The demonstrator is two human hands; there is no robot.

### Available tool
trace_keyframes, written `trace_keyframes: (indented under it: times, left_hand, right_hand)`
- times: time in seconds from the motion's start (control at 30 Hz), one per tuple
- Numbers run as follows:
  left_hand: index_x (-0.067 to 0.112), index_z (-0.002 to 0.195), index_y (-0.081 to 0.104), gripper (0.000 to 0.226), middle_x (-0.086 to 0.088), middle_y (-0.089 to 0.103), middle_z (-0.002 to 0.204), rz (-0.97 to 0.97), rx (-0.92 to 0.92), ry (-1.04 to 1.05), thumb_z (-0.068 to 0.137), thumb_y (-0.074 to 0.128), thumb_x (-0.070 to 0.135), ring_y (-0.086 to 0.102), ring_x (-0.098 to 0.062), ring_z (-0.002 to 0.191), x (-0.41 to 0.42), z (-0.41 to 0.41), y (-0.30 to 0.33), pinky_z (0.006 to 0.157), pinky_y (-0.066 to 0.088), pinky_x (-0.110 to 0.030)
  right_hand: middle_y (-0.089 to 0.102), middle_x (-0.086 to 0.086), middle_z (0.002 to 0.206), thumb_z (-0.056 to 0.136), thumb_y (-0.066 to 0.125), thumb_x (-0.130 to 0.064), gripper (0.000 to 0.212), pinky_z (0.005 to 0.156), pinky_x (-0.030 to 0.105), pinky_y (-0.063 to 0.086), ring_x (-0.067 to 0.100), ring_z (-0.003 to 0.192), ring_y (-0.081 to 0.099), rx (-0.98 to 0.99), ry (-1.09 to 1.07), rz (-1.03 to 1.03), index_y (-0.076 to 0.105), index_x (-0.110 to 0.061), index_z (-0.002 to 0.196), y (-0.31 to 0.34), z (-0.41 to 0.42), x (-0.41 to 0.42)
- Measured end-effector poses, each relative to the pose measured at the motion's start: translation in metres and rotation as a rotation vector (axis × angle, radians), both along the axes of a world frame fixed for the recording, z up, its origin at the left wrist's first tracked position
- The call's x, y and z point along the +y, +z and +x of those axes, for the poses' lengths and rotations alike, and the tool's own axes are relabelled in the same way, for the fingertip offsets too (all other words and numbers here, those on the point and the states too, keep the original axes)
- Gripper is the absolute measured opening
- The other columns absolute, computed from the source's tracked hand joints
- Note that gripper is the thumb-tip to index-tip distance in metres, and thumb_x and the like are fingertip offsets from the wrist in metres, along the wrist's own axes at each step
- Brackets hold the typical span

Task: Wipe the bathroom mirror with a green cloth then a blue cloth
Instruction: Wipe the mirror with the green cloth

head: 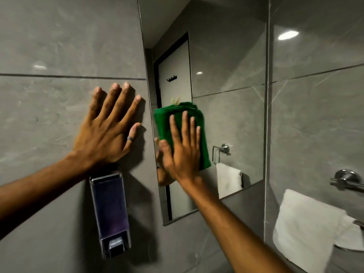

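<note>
The right hand (182,148) lies flat with fingers spread, pressing the folded green cloth (178,133) against the mirror (226,95) near its left edge; the cloth shows above and to the right of the fingers. The left hand (110,129), fingers splayed, a ring on one of them, rests flat on the grey wall tile (49,46) just left of the mirror, directly above the soap dispenser (111,213). A white towel (307,223) hangs well right of the right hand

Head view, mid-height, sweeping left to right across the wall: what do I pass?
Left hand flat on the grey tile, above the soap dispenser → right hand pressing the green cloth on the mirror → white towel on the chrome rail.
</note>
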State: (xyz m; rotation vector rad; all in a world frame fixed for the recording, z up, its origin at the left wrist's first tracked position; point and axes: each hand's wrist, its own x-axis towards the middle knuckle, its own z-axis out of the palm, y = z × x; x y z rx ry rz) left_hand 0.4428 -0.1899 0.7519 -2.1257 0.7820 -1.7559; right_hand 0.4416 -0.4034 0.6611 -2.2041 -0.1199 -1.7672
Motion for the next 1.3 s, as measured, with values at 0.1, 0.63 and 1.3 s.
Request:
trace_keyframes:
  times: [0.1, 0.63, 1.3]
  left_hand:
    - [0.017, 0.165, 0.010, 0.073, -0.016, 0.003, 0.175, 0.019, -0.001, -0.005, 0.103, 0.018, 0.054, -0.001, -0.033, 0.162, 0.001, -0.003, 0.000, 0.131, -0.002, -0.055]
    - [0.016, 0.165, 0.011, 0.073, -0.014, 0.006, 0.175, 0.072, 0.022, 0.003, 0.102, 0.021, 0.052, 0.001, -0.033, 0.162, 0.003, -0.009, 0.000, 0.131, -0.001, -0.056]
    - [0.023, 0.166, 0.008, 0.071, -0.014, 0.003, 0.175, 0.076, 0.062, 0.016, 0.103, 0.020, 0.053, -0.001, -0.034, 0.162, 0.002, -0.011, -0.001, 0.131, 0.000, -0.057]
  right_hand:
    - [0.007, 0.007, 0.168, 0.099, 0.032, -0.055, 0.066, 0.125, 0.055, 0.007, 0.029, 0.156, 0.004, 0.015, 0.027, -0.192, 0.019, -0.028, 0.157, -0.037, -0.005, 0.022]
    - [0.018, 0.014, 0.165, 0.098, 0.022, -0.041, 0.063, 0.122, 0.056, 0.018, 0.030, 0.154, 0.015, 0.061, -0.016, 0.453, 0.025, -0.013, 0.155, -0.092, 0.009, -0.185]
    - [0.031, 0.009, 0.161, 0.097, 0.041, -0.037, 0.057, 0.125, 0.046, 0.016, 0.023, 0.152, 0.024, -0.131, 0.080, 0.653, 0.039, -0.015, 0.150, -0.151, 0.009, -0.071]
